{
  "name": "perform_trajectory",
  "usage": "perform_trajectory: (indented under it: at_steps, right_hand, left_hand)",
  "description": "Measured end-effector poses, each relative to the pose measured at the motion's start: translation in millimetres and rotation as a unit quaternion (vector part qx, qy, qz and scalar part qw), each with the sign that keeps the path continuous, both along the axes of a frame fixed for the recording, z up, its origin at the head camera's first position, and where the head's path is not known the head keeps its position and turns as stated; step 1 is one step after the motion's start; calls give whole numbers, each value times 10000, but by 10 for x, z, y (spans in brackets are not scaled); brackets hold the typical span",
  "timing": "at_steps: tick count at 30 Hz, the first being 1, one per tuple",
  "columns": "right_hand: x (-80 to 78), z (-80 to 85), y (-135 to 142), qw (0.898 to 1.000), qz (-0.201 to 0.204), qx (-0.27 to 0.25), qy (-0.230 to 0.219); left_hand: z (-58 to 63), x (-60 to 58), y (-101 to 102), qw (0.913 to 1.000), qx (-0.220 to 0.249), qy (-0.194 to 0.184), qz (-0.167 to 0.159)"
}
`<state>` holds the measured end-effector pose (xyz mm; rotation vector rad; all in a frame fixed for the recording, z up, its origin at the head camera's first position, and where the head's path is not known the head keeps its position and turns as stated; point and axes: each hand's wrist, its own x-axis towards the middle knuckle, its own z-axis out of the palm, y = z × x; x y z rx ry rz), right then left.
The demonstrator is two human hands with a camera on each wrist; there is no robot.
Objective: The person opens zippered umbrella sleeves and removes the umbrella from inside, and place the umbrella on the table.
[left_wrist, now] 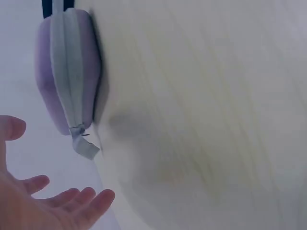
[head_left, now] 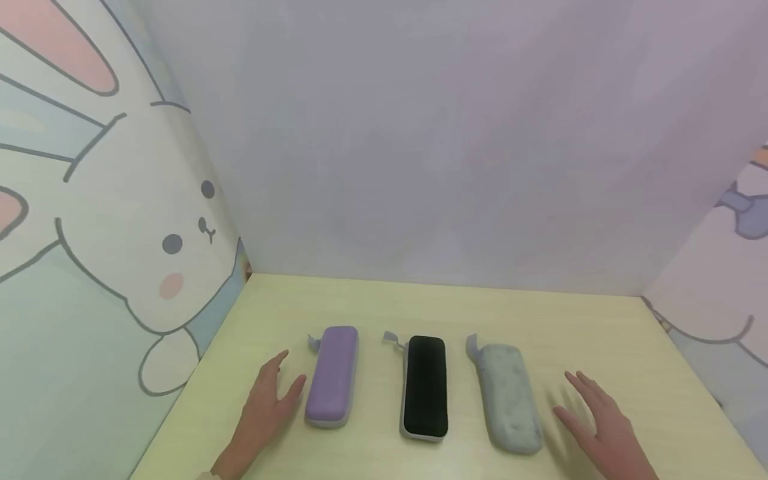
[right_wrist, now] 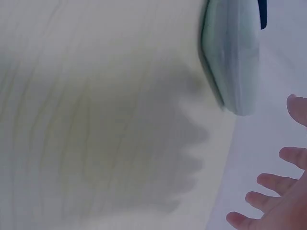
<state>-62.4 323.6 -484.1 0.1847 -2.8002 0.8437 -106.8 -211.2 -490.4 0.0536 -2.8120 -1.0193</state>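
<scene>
Three zippered cases lie side by side on the table. The purple case (head_left: 333, 377) is on the left, its grey zip band and pull tab showing in the left wrist view (left_wrist: 69, 72). In the middle is a black-topped case (head_left: 425, 387) with a light rim. A pale grey-green case (head_left: 510, 399) lies on the right, seen edge-on in the right wrist view (right_wrist: 235, 57). My left hand (head_left: 262, 411) hovers left of the purple case, fingers spread and holding nothing. To the right of the grey-green case, my right hand (head_left: 606, 430) is likewise spread and apart from it.
The pale wooden table (head_left: 444, 310) meets an upright lilac-grey panel (head_left: 420, 147) at the back. A side panel with a cartoon rabbit (head_left: 144, 220) stands on the left, and another printed panel (head_left: 714, 287) on the right. Fabric pull tabs stick out from the cases' far left corners.
</scene>
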Motion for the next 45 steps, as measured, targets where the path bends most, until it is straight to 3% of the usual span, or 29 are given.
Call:
perform_trajectory:
  at_steps: [4,8,19,27,36,45]
  right_hand:
    - [-6,145,-129,9997,-76,-214,-107]
    - [-72,251,-286,9997,-1,-222,78]
    - [-403,508,-770,9938,780,-705,369]
    - [-586,629,-996,9896,1180,-733,376]
    - [-800,624,-1338,9843,1518,-838,344]
    - [-1052,612,-1732,9794,1824,-862,-127]
  left_hand:
    - [44,38,79,9995,198,-20,251]
    - [64,73,150,9985,484,-35,272]
    - [95,83,339,9960,779,-300,308]
    - [88,26,521,9949,995,-75,161]
    - [51,-15,605,9990,416,-111,111]
    - [55,-38,658,9992,-213,-330,18]
